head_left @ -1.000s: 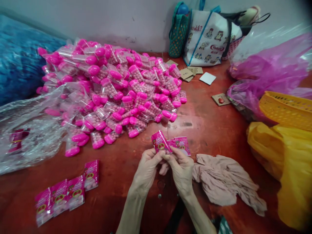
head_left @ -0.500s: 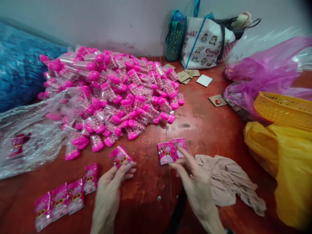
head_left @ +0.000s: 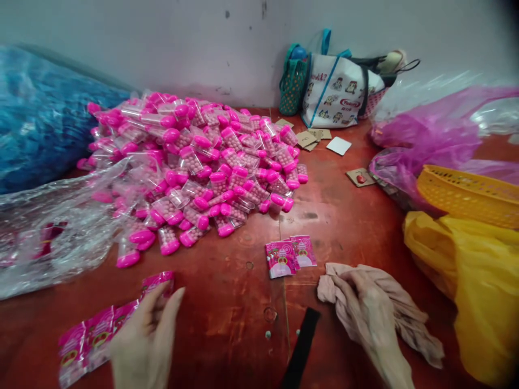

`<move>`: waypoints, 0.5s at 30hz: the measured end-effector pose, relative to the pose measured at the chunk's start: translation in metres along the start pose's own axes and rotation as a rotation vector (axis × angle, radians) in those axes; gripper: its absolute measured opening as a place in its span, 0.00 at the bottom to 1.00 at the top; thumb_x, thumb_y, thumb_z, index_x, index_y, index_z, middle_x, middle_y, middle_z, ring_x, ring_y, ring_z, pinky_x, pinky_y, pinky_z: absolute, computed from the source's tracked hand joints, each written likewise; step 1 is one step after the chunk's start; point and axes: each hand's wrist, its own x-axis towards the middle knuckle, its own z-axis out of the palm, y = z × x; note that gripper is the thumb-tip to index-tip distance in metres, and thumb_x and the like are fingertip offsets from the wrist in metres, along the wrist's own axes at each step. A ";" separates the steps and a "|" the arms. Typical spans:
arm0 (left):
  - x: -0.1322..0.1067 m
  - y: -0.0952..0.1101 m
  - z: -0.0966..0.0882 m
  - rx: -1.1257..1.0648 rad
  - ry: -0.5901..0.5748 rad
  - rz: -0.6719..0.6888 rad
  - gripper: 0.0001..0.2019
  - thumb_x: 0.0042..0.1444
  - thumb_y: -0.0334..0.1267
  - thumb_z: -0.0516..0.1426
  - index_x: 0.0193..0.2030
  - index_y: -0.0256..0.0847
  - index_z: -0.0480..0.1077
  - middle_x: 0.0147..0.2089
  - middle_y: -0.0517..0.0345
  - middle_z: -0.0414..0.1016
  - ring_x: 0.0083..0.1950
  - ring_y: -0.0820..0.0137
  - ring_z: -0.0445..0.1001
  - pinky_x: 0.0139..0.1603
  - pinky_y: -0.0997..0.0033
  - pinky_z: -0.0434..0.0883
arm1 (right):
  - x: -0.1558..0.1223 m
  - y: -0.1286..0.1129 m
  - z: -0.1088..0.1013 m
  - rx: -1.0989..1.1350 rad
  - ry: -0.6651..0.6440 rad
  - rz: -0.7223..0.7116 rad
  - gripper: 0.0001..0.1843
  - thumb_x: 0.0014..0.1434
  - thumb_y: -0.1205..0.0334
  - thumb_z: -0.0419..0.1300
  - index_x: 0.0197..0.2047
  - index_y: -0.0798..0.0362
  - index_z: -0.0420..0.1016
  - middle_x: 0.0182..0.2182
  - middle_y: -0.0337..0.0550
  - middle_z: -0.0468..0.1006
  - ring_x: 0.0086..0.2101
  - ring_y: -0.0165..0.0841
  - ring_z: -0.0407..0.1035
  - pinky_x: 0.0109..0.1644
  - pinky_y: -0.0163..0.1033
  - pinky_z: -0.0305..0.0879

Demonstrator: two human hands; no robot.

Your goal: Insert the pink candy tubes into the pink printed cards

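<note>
My left hand (head_left: 148, 340) reaches to the lower left with its fingers stretched out. Its fingertips are at the right end of a row of pink printed packets (head_left: 97, 329) lying on the red table (head_left: 227, 302); the end packet (head_left: 159, 281) shows just past the fingers. My right hand (head_left: 367, 319) lies on a crumpled beige cloth (head_left: 405, 319), fingers bent and gripping its left edge. Two more pink packets (head_left: 290, 256) lie overlapped on the table between my hands, touched by neither.
A big heap of pink-capped candy tubes (head_left: 203, 167) in clear wrappers fills the table's far left. Clear plastic sheeting (head_left: 52, 237), a blue bag (head_left: 36, 135), tote bags (head_left: 336, 89), a yellow basket (head_left: 466, 194), a yellow bag (head_left: 478, 281), pink plastic (head_left: 430, 135) and a black strap (head_left: 302, 348) surround it.
My hands parted. The left carried one packet down-left to the row and opened its fingers there. The right left the two packets on the table and moved onto the cloth.
</note>
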 end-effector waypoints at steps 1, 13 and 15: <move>0.000 0.015 0.007 -0.058 -0.057 0.032 0.20 0.49 0.49 0.56 0.44 0.39 0.71 0.32 0.56 0.76 0.31 0.64 0.74 0.35 0.66 0.69 | 0.002 0.001 0.001 0.011 -0.018 0.003 0.13 0.60 0.56 0.48 0.28 0.51 0.67 0.25 0.43 0.71 0.26 0.36 0.66 0.32 0.40 0.59; 0.052 0.175 0.118 0.218 -0.132 1.016 0.18 0.54 0.28 0.51 0.53 0.37 0.63 0.60 0.43 0.60 0.63 0.49 0.51 0.57 0.45 0.56 | 0.001 0.006 0.003 -0.017 0.000 -0.078 0.10 0.59 0.59 0.48 0.35 0.52 0.69 0.33 0.48 0.73 0.34 0.40 0.67 0.39 0.44 0.61; 0.064 0.184 0.136 0.316 -0.166 1.071 0.15 0.55 0.27 0.50 0.50 0.37 0.64 0.62 0.41 0.56 0.65 0.47 0.45 0.57 0.35 0.48 | 0.001 0.006 0.002 -0.026 -0.004 -0.130 0.11 0.58 0.59 0.48 0.36 0.52 0.70 0.33 0.49 0.74 0.36 0.42 0.67 0.41 0.45 0.61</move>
